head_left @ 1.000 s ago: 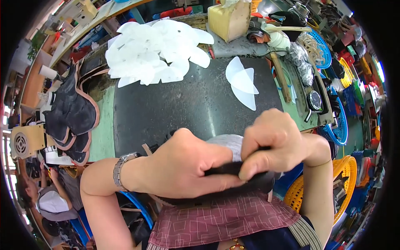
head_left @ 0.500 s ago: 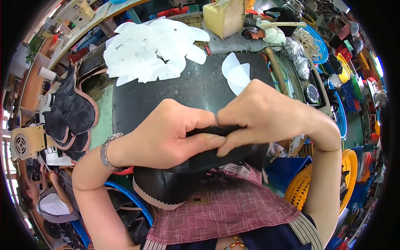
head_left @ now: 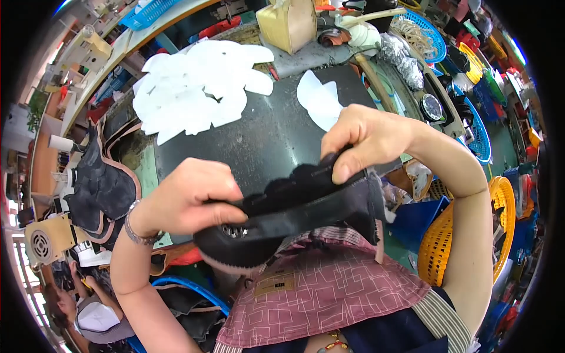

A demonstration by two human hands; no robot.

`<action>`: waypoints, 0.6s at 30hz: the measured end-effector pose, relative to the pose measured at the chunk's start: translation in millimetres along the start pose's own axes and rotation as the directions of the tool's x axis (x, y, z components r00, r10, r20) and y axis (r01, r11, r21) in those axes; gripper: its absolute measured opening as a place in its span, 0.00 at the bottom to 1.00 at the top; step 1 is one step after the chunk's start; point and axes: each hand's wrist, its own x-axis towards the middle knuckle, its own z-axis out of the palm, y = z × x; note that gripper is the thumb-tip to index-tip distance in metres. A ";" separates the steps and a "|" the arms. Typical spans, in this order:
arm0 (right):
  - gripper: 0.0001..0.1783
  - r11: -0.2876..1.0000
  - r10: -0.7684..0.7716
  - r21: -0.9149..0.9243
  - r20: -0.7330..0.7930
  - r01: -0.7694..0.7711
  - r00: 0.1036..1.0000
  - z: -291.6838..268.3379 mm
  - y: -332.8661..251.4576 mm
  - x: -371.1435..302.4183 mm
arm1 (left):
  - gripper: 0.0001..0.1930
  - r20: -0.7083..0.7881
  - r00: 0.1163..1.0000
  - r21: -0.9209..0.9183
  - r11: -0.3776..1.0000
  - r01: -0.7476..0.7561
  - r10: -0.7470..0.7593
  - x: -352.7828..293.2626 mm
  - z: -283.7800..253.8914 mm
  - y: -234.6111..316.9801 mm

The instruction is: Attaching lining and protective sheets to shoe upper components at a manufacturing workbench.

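Below the dark board at centre and the white pile at upper left, I hold the black upper at lower centre. My left hand and right hand, just now together, stand apart, each pinching its rim; the edge seems spread rather than gathered. Count: one board, one pile (pieces uncountable), one upper, two hands, two loose pieces, upper centre.

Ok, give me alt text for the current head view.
A person's left hand and right hand pinch a black leather-like piece toward opposite ends, above a maroon patterned apron. Beyond it, white cut-out pieces lie heaped on a dark work surface, with a smaller overlapping group to their right.
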 end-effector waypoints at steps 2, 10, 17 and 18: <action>0.15 0.993 0.007 0.114 -0.083 0.002 0.996 -3.0 1.4 -0.9 | 0.09 -0.019 0.998 0.012 0.998 0.062 -0.061 3.4 -4.4 -5.4; 0.15 0.992 -0.049 -0.120 -0.221 0.023 0.974 -6.5 -7.8 9.4 | 0.13 -0.071 0.963 -0.163 0.956 0.245 -0.260 37.9 10.8 -3.2; 0.13 0.765 -0.338 -0.588 -0.016 0.264 0.941 4.1 -21.3 -1.4 | 0.16 -0.276 0.949 0.240 0.967 -0.086 0.153 42.0 37.9 13.1; 0.14 0.751 -0.352 -0.585 0.035 0.304 0.935 4.0 -19.2 -3.1 | 0.18 -0.255 0.959 0.204 0.976 -0.076 0.128 38.0 38.1 13.6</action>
